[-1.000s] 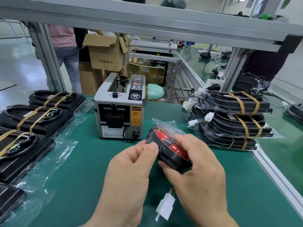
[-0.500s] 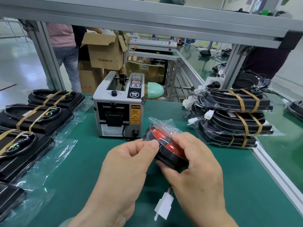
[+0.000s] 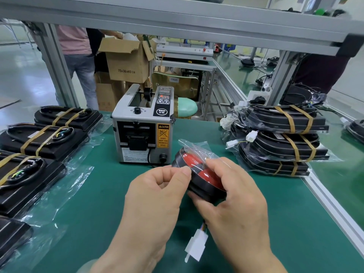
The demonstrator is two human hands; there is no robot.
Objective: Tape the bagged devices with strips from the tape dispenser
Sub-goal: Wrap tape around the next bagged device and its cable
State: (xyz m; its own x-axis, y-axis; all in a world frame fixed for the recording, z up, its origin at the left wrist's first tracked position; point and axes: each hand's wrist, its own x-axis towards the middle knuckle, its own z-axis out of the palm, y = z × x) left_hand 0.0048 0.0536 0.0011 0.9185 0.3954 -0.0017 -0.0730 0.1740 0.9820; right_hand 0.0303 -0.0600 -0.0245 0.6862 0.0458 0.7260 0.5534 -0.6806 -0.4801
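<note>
A black device with a red face (image 3: 199, 170), wrapped in a clear plastic bag, is held above the green mat (image 3: 102, 213). My right hand (image 3: 234, 201) grips it from below and the right side. My left hand (image 3: 157, 194) pinches the bag at the device's left edge with thumb and forefinger. A white connector (image 3: 196, 246) on coloured wires hangs under the device. The grey tape dispenser (image 3: 142, 128) stands just behind, its outlet facing me. I cannot see a strip at the outlet.
Taped black bagged devices lie in a row at the left (image 3: 42, 137) and in a stack at the right (image 3: 283, 134). Loose clear bags (image 3: 65, 184) spread over the left mat. Aluminium frame posts (image 3: 57, 64) and a person stand behind the table.
The device has shifted slightly toward the dispenser in both hands. My left thumb and forefinger have closed tighter on the bag's edge.
</note>
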